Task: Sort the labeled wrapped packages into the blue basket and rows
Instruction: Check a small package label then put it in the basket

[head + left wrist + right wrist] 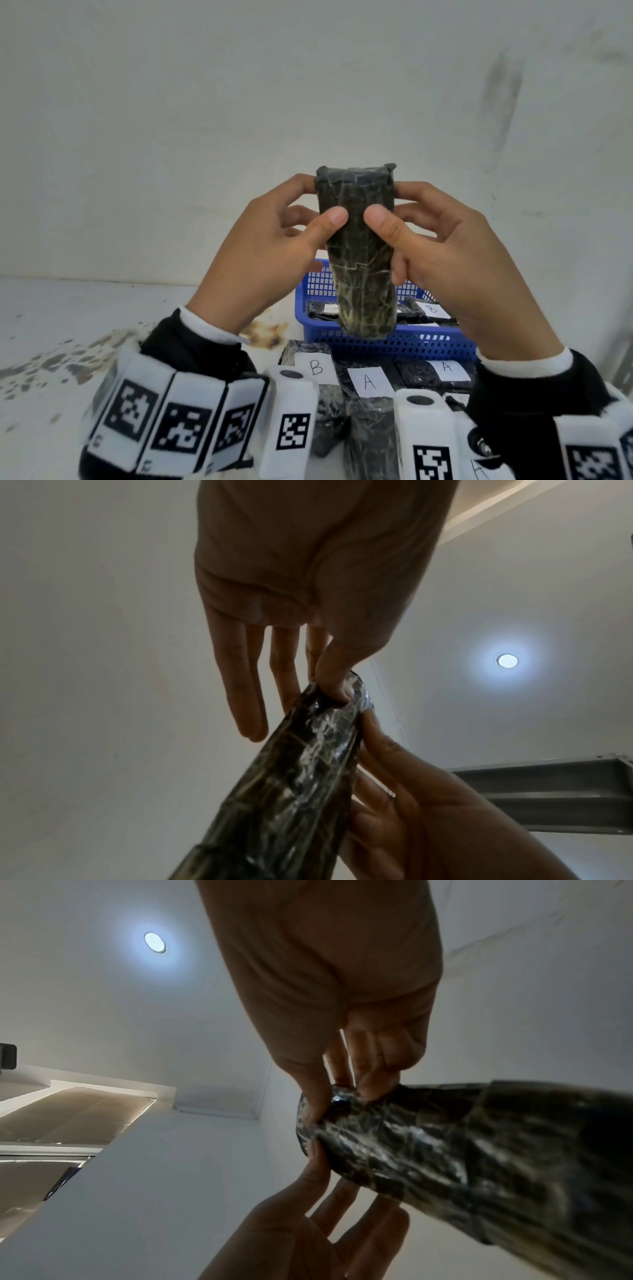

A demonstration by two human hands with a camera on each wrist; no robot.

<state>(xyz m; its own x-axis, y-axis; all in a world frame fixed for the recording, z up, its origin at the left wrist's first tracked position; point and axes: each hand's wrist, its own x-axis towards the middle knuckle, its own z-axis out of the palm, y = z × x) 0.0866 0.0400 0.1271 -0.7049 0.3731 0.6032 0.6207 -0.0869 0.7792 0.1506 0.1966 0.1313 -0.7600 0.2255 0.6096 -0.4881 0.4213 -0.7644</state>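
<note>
I hold a dark wrapped package (359, 267) upright in the air with both hands, above the blue basket (394, 341). My left hand (320, 204) pinches its upper left edge between thumb and fingers; my right hand (388, 202) pinches the upper right edge the same way. The face turned to me shows no label. From the left wrist, the left hand (318, 688) has its thumb on the package (291, 791). From the right wrist, the right hand (339, 1093) pinches the package (462, 1150) at its end.
The basket holds dark packages, one labeled B (433, 308). In front of it lie more packages labeled B (317, 366), A (368, 380) and A (447, 366). The white stained table (68, 325) stretches to the left, with a plain wall behind.
</note>
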